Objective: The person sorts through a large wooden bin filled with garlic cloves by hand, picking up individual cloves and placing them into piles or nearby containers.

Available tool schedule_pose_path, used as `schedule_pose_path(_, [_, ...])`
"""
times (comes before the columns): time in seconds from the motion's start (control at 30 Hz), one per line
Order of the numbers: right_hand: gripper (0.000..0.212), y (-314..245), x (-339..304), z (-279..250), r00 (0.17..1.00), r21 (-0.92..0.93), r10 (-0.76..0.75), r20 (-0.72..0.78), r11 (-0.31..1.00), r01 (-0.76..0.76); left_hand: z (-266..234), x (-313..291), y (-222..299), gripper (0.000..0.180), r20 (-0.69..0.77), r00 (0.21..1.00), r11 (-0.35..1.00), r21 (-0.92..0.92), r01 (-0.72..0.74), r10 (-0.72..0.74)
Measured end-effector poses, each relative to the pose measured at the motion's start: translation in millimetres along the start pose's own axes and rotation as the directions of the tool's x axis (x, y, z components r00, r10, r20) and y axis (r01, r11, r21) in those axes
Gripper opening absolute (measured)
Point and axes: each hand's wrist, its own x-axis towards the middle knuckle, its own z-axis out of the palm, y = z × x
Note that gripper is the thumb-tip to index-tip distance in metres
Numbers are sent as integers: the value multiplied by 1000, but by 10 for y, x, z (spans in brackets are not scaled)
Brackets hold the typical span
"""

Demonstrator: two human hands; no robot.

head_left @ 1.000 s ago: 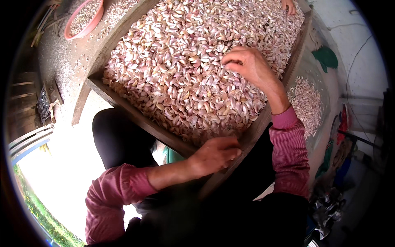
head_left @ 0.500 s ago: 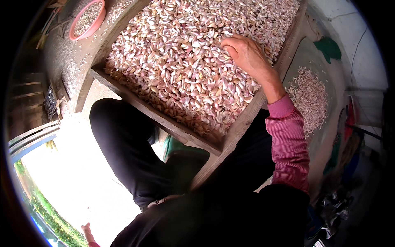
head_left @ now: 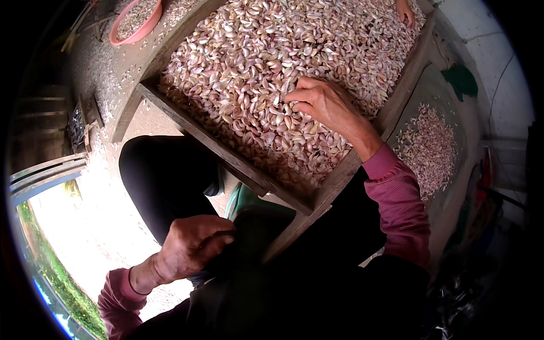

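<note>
Loose garlic cloves [head_left: 249, 85], pinkish white, fill a shallow wooden tray [head_left: 221, 150] in front of me. My right hand [head_left: 326, 105] rests over the heap, its thumb and fingers pinched together around a clove at the surface. The fingertips are partly lost among the cloves. Over my lap, near my left knee, my left hand [head_left: 195, 243] is closed in a loose fist. What it holds, if anything, is hidden.
Another person's hand [head_left: 404, 12] touches the cloves at the tray's far right corner. A pink basin [head_left: 148, 27] with cloves stands at the far left. A pile of smaller bits [head_left: 428, 150] lies on the right, near a green cloth [head_left: 460, 81].
My left hand has come up from the lower left edge to over my lap and closed. My right hand has shifted a little nearer. Another person's hand has appeared at the far corner.
</note>
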Motion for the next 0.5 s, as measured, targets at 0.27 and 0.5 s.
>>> schedule_pose_path(0.27, [17, 197, -6, -78, 919, 617, 380, 102, 701, -358, 1077, 835, -442, 15, 270, 912, 933, 104, -346, 308])
schedule_pose_path(0.5, [19, 125, -59, -255, 848, 774, 475, 233, 438, -458, 1031, 967, -453, 24, 345, 929, 982, 84, -171, 133])
